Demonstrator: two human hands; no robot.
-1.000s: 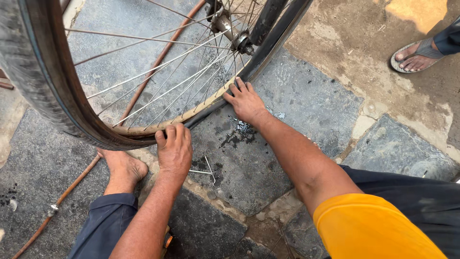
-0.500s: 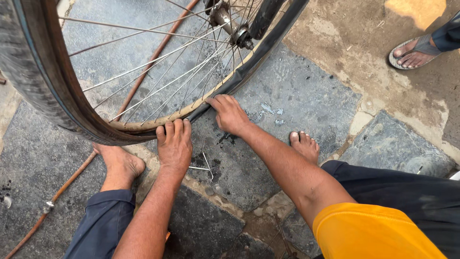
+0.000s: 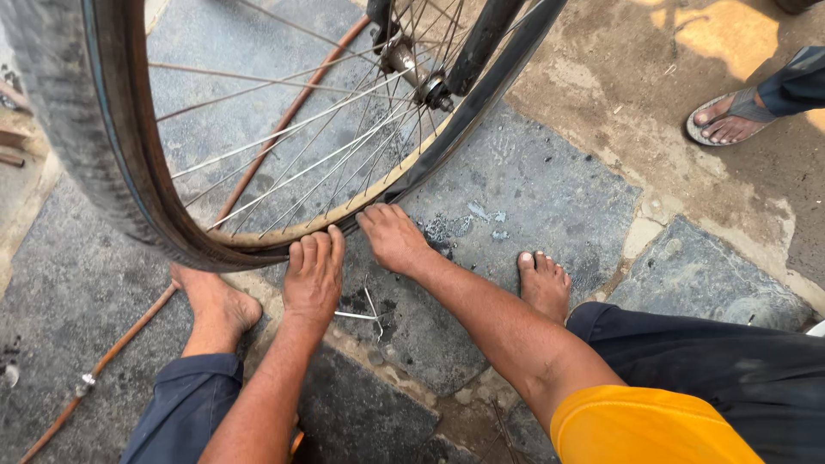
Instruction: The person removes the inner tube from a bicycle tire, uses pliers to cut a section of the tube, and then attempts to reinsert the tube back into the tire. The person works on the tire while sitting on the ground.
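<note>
A bicycle wheel with a black tyre (image 3: pixel 103 163) and silver spokes stands upright on the stone floor. My left hand (image 3: pixel 314 277) lies flat against the lower edge of the tyre, fingers pointing up under the rim. My right hand (image 3: pixel 391 236) presses on the tyre a little to the right, fingers tucked at the rim edge. Neither hand closes around anything. A small bent metal tool (image 3: pixel 365 311) lies on the stone just below my hands.
My bare feet (image 3: pixel 215 305) (image 3: pixel 543 283) rest on grey stone slabs (image 3: pixel 516 206). A thin copper-coloured rod (image 3: pixel 103 365) runs across the floor under the wheel. Another person's sandalled foot (image 3: pixel 730 120) stands at the upper right on sandy ground.
Both hands have shifted left along the lower tyre edge. The view has moved so my right foot shows beside my right forearm.
</note>
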